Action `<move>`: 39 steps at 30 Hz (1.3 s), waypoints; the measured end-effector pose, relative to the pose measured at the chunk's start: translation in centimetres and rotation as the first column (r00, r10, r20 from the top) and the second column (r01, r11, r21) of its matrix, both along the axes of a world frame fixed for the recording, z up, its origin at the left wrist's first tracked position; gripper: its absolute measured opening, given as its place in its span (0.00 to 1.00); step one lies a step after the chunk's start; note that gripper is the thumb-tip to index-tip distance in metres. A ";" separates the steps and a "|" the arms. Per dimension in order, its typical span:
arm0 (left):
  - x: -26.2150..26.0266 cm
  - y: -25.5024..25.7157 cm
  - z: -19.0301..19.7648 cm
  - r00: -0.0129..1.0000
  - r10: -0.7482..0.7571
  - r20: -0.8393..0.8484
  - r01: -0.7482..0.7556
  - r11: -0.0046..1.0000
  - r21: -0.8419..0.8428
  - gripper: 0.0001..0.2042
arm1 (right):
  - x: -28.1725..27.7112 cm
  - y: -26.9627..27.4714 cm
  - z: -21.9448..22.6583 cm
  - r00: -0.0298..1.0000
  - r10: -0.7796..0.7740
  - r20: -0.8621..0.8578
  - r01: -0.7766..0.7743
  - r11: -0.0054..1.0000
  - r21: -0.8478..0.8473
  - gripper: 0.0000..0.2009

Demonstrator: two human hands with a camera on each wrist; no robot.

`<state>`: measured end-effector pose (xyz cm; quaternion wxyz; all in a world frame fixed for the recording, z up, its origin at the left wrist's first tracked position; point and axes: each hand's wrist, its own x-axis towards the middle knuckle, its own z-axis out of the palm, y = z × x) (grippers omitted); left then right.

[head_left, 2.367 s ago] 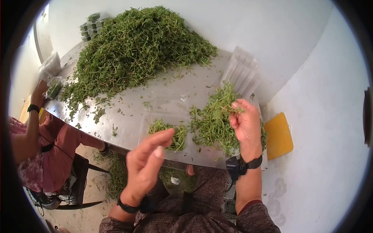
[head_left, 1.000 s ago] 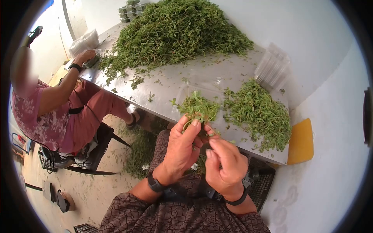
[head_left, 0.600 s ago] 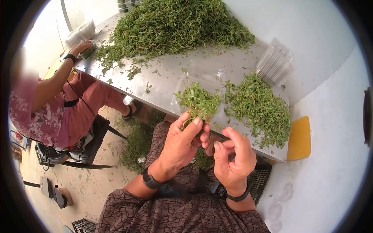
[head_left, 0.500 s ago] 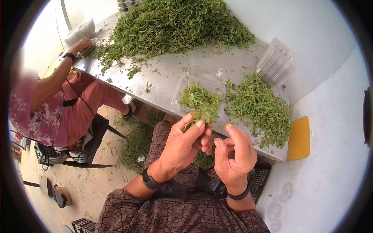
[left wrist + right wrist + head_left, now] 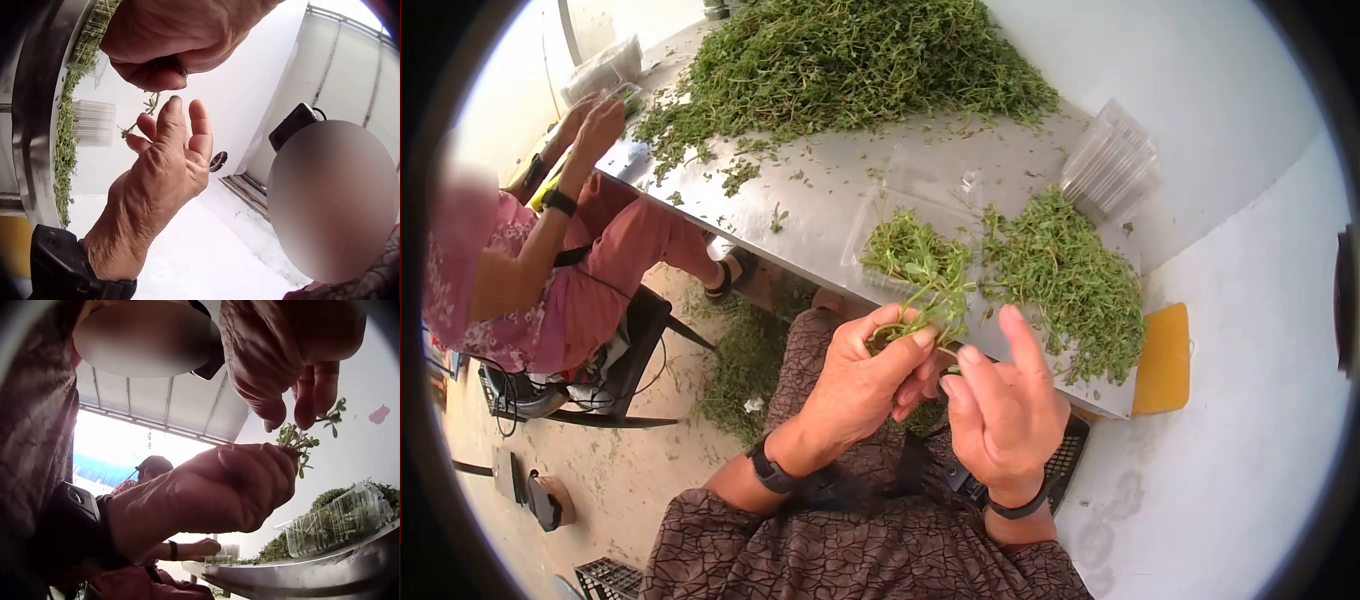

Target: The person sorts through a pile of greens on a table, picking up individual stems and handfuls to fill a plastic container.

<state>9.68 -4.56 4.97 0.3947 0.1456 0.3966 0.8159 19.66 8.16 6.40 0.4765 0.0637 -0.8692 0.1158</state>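
Note:
My left hand [image 5: 865, 375] pinches a small bunch of leafy green sprigs [image 5: 940, 290] between thumb and fingers, above my lap at the table's front edge. Their stems loop over the fingers, and leaf tips [image 5: 303, 447] stick out past the fist in the right wrist view. Close beside it is my right hand [image 5: 1010, 420], its index finger raised and a gap between thumb and fingers. A thin stem reaches toward its fingertips. Behind the hands, a clear plastic box [image 5: 865, 225] lies with its lid open and greens [image 5: 910, 245] inside.
A loose pile of greens [image 5: 1065, 285] lies to the right, before stacked clear boxes [image 5: 1112, 160]. A large heap [image 5: 850, 70] covers the back of the metal table [image 5: 820, 190]. At left sits another person [image 5: 520, 240]. A yellow board [image 5: 1165, 360] stands by the wall.
My right hand came from the right-hand pile to beside my left hand, which now grips sprigs. Lately the bunch has tilted and my right index finger has lifted. The other person's hands have risen.

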 end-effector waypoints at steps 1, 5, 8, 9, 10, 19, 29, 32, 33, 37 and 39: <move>0.0 -0.1 0.0 1.000 -0.001 -0.024 0.001 1.000 -0.028 0.05 | -0.1 0.1 -0.1 0.999 -0.002 0.048 0.001 1.000 0.021 0.21; 0.0 -0.4 0.4 0.999 -0.032 -0.007 0.031 0.997 -0.073 0.07 | -0.6 0.5 -0.6 0.995 -0.030 0.095 0.022 0.996 0.082 0.22; 0.0 -0.6 0.2 0.999 -0.041 0.001 0.041 0.997 -0.062 0.07 | -0.8 0.8 -0.4 0.991 -0.034 0.131 0.020 0.994 0.106 0.23; -0.1 -0.6 0.2 0.999 -0.047 0.003 0.047 0.996 -0.070 0.07 | -0.8 0.8 -0.3 0.987 -0.025 0.160 0.009 0.995 0.103 0.23; -0.1 -0.7 0.2 0.999 -0.053 0.004 0.054 0.996 -0.077 0.07 | -0.8 0.9 -0.3 0.987 -0.026 0.160 0.009 0.995 0.104 0.23; -0.3 -1.5 -0.4 0.990 -0.130 -0.058 0.117 0.976 -0.184 0.06 | -0.3 0.9 0.8 0.934 0.018 0.357 -0.073 0.987 0.140 0.17; -0.3 -2.0 -0.2 0.969 -0.197 -0.150 0.176 0.974 -0.144 0.05 | -0.9 0.4 0.8 0.944 0.102 0.313 -0.133 0.988 0.078 0.08; -0.4 -2.1 0.1 0.968 -0.195 -0.160 0.177 0.976 -0.124 0.05 | -1.4 0.3 0.8 0.950 0.170 0.261 -0.165 0.985 -0.044 0.08; -0.4 -2.2 0.1 0.970 -0.194 -0.149 0.179 0.978 -0.106 0.05 | -1.5 0.3 0.8 0.947 0.202 0.249 -0.180 0.978 -0.107 0.08; -0.6 -2.7 0.1 0.968 -0.193 -0.157 0.192 0.981 -0.027 0.06 | -1.9 0.3 1.2 0.918 0.317 0.238 -0.244 0.925 -0.292 0.08; -0.7 -3.1 0.2 0.971 -0.184 -0.154 0.186 0.983 -0.002 0.06 | -1.9 0.5 1.9 0.935 0.288 0.208 -0.185 0.894 -0.408 0.07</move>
